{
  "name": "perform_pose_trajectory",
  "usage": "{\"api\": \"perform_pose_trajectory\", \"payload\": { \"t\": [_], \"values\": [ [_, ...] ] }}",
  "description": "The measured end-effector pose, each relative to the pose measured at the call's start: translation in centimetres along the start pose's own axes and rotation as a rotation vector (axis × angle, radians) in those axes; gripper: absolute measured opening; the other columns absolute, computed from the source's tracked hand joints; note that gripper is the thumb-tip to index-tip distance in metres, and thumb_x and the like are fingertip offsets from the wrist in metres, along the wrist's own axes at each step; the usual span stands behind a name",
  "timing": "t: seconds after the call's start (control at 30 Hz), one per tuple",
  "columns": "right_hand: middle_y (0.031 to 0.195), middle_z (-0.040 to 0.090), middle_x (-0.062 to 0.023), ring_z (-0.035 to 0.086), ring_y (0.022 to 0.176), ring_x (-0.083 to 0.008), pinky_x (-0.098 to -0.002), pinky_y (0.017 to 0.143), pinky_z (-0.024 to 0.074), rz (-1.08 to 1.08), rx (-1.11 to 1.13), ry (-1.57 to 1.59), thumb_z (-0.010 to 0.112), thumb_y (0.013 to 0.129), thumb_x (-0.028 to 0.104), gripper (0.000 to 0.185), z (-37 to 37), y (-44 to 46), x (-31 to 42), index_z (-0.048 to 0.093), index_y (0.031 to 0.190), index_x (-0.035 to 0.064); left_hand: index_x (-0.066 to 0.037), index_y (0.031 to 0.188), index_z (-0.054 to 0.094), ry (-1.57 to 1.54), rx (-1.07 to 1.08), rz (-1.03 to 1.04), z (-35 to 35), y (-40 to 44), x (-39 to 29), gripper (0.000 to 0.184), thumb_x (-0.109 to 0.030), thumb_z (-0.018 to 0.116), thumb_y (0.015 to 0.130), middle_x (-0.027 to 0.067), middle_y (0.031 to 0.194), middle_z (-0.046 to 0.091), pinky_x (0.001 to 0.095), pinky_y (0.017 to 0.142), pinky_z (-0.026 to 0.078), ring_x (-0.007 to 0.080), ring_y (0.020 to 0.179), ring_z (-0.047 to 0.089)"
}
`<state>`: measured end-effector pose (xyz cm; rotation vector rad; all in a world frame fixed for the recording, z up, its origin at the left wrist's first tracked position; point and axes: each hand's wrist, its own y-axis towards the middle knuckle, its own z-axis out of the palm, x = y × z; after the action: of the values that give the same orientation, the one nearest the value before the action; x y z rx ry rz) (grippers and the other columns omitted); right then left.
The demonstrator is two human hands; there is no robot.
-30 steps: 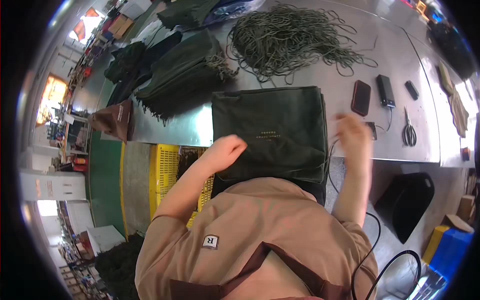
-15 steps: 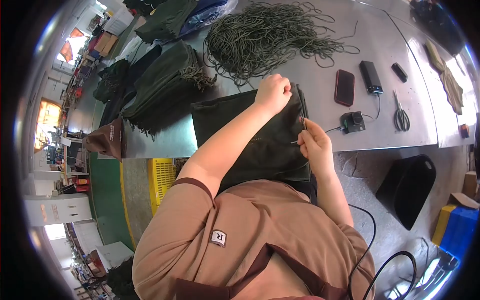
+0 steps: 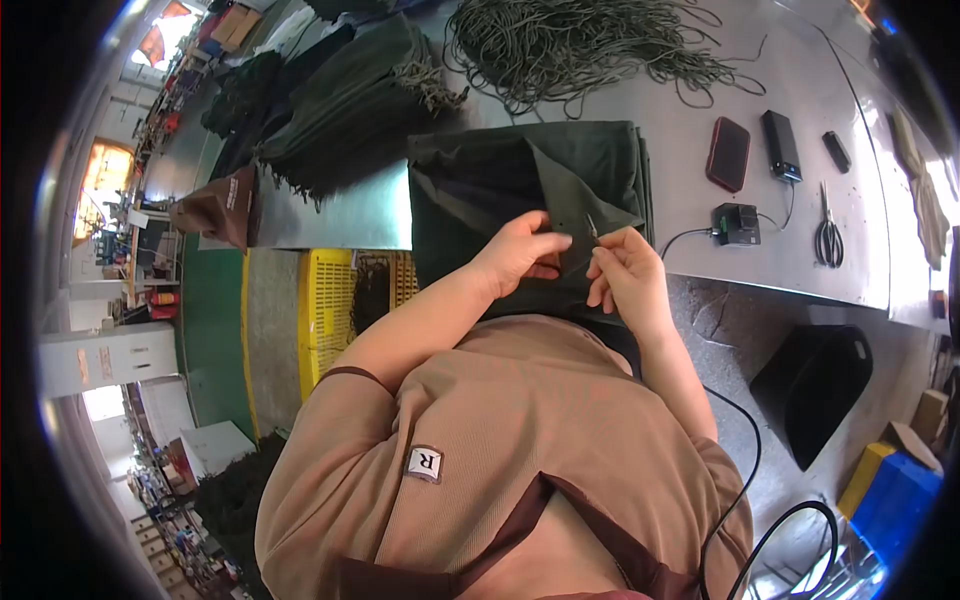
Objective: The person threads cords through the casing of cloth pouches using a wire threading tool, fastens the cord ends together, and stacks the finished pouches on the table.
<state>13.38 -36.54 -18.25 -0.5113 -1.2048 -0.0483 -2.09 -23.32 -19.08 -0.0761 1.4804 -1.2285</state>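
Note:
A dark green cloth piece [image 3: 610, 165] lies stacked in front of me at the table edge, its upper layer folded back so that a darker inside shows. My left hand [image 3: 520, 255] rests over the cloth with fingers partly bent and apart, and I see nothing held in it. Close by on the right, my right hand [image 3: 630, 275] pinches a small thin metal tool [image 3: 592, 228] between thumb and fingers, its point directed away from me. What kind of tool it is cannot be made out. The fingertips of both hands are a short gap apart.
A heap of green cord [image 3: 570, 50] lies at the back, with stacked dark cloth [image 3: 350, 110] to its left. To the right are a phone [image 3: 728, 154], a power bank [image 3: 780, 145], a small camera [image 3: 737, 224] and scissors [image 3: 828, 235]. A yellow crate [image 3: 325, 310] stands below.
My left hand has come back toward me from the cloth's far part, and the upper layer is now folded open. My right hand still holds the tool, now pointing away. The view has shifted.

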Motion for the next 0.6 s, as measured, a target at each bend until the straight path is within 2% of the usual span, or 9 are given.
{"api": "perform_pose_trajectory", "payload": {
  "t": [0.1, 0.13, 0.27, 0.37, 0.6],
  "values": [
    [0.074, 0.06, -0.0072, 0.058, 0.046, -0.0116, -0.0204, 0.036, 0.0387, 0.038, 0.023, -0.07, 0.054, 0.1, 0.005, 0.008, 0.2, -0.2, -0.7, 0.054, 0.105, -0.001, -0.006, 0.11, 0.064, 0.16, -0.071, 0.241, 0.1, 1.0, 0.4, 0.017, -0.015, 0.065, 0.095, 0.0012, 0.094, 0.068, 0.0269, 0.073, 0.052, 0.0111, 0.081, 0.064],
    [0.074, 0.06, -0.0068, 0.058, 0.046, -0.0112, -0.0207, 0.037, 0.038, 0.04, 0.013, -0.094, 0.054, 0.1, 0.006, 0.008, 0.3, -0.2, -0.9, 0.054, 0.104, -0.0006, -0.004, 0.105, 0.066, 0.27, -0.112, 0.386, 0.2, 1.4, 0.9, 0.012, -0.01, 0.063, 0.096, 0.001, 0.092, 0.069, 0.0244, 0.071, 0.051, 0.0089, 0.08, 0.063],
    [0.073, 0.061, -0.0055, 0.056, 0.045, -0.0092, -0.0208, 0.038, 0.0352, 0.001, 0.008, -0.203, 0.056, 0.1, 0.008, 0.007, 0.1, 0.1, -1.8, 0.056, 0.103, 0.0009, -0.003, 0.106, 0.066, 0.298, -0.08, 0.467, 0.7, 0.8, 0.8, 0.014, -0.005, 0.065, 0.093, 0.0007, 0.094, 0.069, 0.0243, 0.071, 0.05, 0.0076, 0.081, 0.062],
    [0.072, 0.062, -0.0046, 0.054, 0.045, -0.0082, -0.0209, 0.038, 0.0337, -0.024, 0.002, -0.241, 0.056, 0.099, 0.007, 0.006, 0.2, 0.0, -1.7, 0.057, 0.101, 0.0015, -0.002, 0.104, 0.067, 0.186, -0.035, 0.473, 0.8, 0.8, 1.1, 0.014, -0.001, 0.065, 0.091, -0.0003, 0.092, 0.069, 0.0241, 0.07, 0.05, 0.0074, 0.081, 0.062],
    [0.071, 0.062, -0.0039, 0.051, 0.044, -0.0072, -0.022, 0.039, 0.0337, -0.07, -0.001, -0.231, 0.057, 0.098, 0.007, 0.006, 0.8, 0.2, -2.0, 0.057, 0.098, 0.0008, -0.001, 0.1, 0.064, 0.335, -0.084, 0.625, 0.3, 0.8, 2.2, 0.014, 0.0, 0.067, 0.086, 0.003, 0.086, 0.067, 0.0265, 0.067, 0.049, 0.0084, 0.077, 0.06]
  ]
}}
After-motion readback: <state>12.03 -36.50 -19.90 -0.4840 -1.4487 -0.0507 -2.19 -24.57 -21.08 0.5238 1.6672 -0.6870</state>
